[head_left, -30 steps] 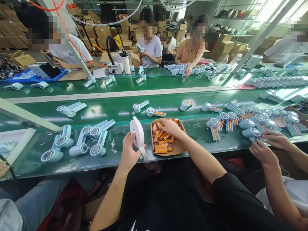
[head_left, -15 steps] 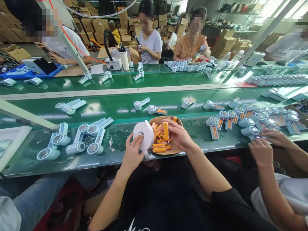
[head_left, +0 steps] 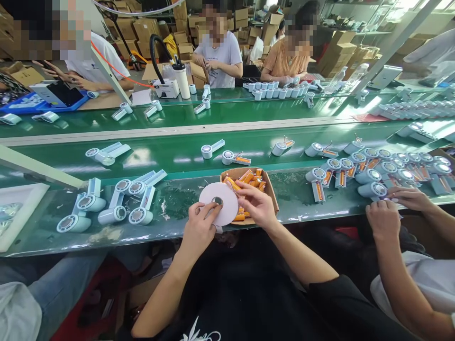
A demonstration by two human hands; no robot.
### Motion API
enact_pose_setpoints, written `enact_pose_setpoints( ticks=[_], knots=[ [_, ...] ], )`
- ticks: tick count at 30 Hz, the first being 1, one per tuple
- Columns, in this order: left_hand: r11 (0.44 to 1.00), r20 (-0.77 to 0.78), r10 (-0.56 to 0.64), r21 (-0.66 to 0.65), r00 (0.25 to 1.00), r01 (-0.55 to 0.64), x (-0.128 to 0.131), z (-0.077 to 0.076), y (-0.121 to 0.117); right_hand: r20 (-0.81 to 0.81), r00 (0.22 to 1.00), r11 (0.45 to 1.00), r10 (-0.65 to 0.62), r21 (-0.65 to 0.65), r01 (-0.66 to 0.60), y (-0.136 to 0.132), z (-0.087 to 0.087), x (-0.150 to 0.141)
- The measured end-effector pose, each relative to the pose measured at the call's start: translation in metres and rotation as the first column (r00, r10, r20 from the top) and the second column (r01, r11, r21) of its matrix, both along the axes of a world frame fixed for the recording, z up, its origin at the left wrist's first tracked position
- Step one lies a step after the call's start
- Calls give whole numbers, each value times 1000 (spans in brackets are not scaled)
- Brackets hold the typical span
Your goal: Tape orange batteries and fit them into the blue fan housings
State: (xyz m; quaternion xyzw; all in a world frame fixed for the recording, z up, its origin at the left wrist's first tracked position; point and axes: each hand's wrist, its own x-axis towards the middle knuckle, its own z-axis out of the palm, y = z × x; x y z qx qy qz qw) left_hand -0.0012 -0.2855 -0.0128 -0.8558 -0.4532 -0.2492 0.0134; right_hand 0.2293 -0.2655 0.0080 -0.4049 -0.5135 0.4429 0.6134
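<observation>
A wide roll of white tape [head_left: 229, 208] is gripped in my left hand [head_left: 201, 225], with fingers at its centre hole. My right hand [head_left: 259, 203] is closed at the roll's upper right edge, its fingertips pinching an orange-wrapped battery [head_left: 232, 183] that the roll partly covers. Just behind and under the right hand stands a cardboard box [head_left: 273, 201] holding several more orange batteries [head_left: 250, 177].
Pale blue fan housings lie at left [head_left: 141, 215] and in a cluster at right [head_left: 316, 175]. Several more sit on the green conveyor [head_left: 170, 151]. A co-worker's hands [head_left: 386, 218] work close on my right; other people sit across the line.
My right hand has brought the battery left and down to the tape roll's edge. The roll has turned to face me more flatly and shifted slightly right.
</observation>
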Motion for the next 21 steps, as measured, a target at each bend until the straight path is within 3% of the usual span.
enact_pose_setpoints(
  ticks=[3,7,10,13,16,17,19,21],
  knots=[
    [1000,-23,10,17,1000,-9,-6,2,2,-50,998,991,43,-128,-49,-1,-5,9],
    [997,-53,-65,39,996,67,-11,10,9,8,982,928,187,-328,-174,19,4,36],
    [987,-72,-116,104,991,123,-8,17,17,1,975,909,220,-363,-205,27,7,38],
    [986,-62,-73,149,995,82,1,17,18,-170,985,958,13,-280,-61,17,-5,14],
    [997,-29,-31,68,999,32,14,12,5,-355,911,965,-209,-226,134,3,-25,-3],
    [998,-24,-61,20,998,62,19,10,-3,-385,888,959,-250,-227,172,1,-28,1],
    [967,-22,-242,-89,970,239,29,7,-17,-415,852,946,-320,-199,258,7,-27,26],
    [878,-12,-447,-196,894,436,38,7,-24,-439,807,916,-394,-119,382,22,-17,63]
  ],
)
